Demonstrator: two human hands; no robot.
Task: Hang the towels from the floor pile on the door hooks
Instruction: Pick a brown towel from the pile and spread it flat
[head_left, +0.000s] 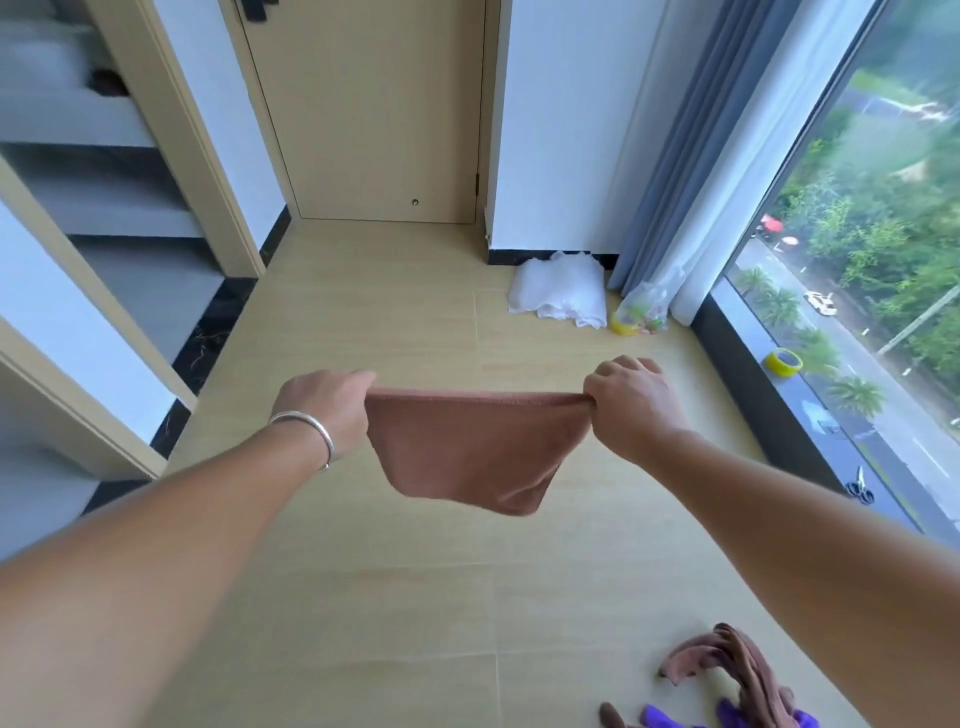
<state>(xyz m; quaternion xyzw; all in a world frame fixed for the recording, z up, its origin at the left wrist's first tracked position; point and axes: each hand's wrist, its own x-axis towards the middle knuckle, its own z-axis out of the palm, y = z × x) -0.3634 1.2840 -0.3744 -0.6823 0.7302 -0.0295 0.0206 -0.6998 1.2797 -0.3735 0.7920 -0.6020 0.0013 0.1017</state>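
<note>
The left hand (324, 402) and right hand (631, 402) each pinch a top corner of a brown towel (475, 447), stretching it taut above the floor (389, 597). The pile (737, 680) lies near right; the door (374, 109) stands far ahead.

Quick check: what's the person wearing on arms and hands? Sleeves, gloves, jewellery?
Both forearms are bare, with no sleeves in view and no gloves. The left hand has a plain silver bangle around its wrist. The right hand and its wrist show nothing worn. No rings are visible.
</note>
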